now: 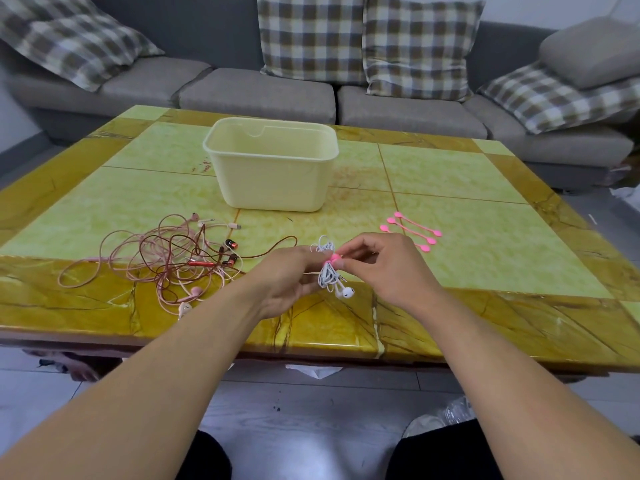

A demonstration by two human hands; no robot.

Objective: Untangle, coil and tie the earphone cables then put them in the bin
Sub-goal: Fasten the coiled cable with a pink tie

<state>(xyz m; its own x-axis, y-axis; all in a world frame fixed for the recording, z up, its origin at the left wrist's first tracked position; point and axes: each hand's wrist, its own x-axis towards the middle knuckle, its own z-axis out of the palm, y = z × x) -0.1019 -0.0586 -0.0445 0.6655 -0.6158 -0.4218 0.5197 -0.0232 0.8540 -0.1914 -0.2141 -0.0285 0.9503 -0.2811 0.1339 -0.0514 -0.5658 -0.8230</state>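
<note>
Grey sofa (256,95) with checked cushions (311,36) across the background, behind a tiled table (485,209) in green and amber. Cream plastic bin (273,168) upright on the far centre of the table, open mouth up, nothing visible inside. Tangle of pink and dark red earphone cables (166,261) loose on the table, left of the hands and near the front edge, with earbuds and plugs scattered through it. Spare pink ties (412,232) lying side by side on the table, right of the bin and just beyond the right hand. Left hand (287,282) raised over the near edge, fingers curled round a coiled white earphone cable (327,275); loops above the grip, two white earbuds hanging below. Right hand (384,268) facing it, fingertips pinching a pink tie (333,260) wrapped about the middle of the white coil. White coil well short of the bin, held between both hands above the tabletop.
</note>
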